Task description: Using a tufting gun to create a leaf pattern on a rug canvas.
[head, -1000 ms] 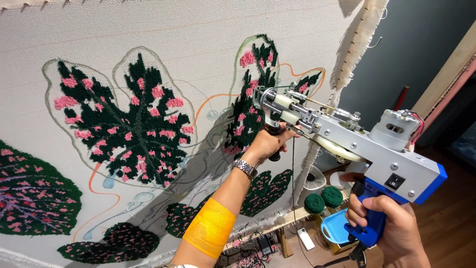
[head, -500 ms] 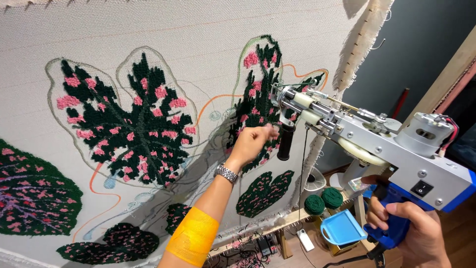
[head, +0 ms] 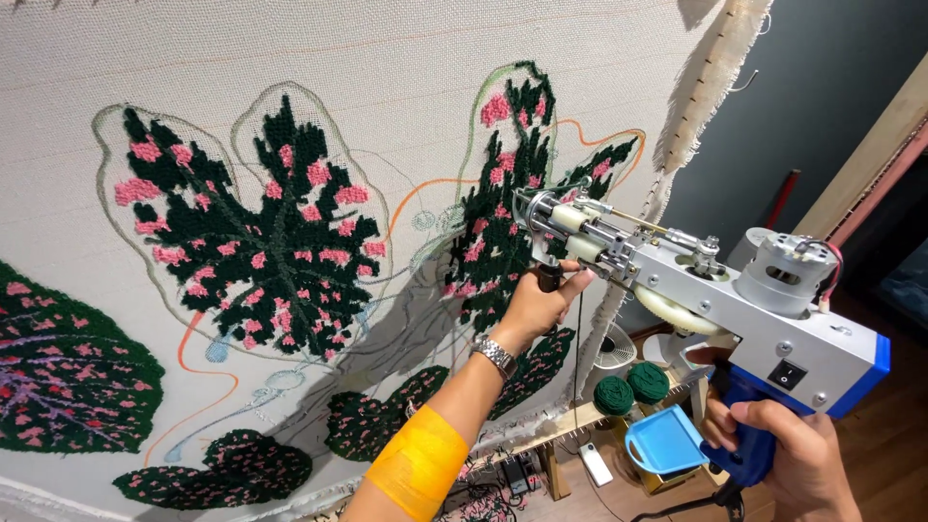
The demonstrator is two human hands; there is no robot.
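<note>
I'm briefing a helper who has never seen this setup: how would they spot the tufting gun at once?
Start at the big stretched cloth with dark green and pink leaf shapes. At its right edge, the left hand grips the front handle of the tufting gun, and the right hand holds its blue rear grip. It is the only silver metal machine here, unlike the green yarn cones below.

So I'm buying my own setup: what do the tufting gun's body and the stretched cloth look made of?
The tufting gun body looks like brushed metal, pale grey and matte with visible screws, with a blue, probably plastic, grip. The cloth looks like coarse woven fabric, off-white with a visible weave and fraying edge.
</note>
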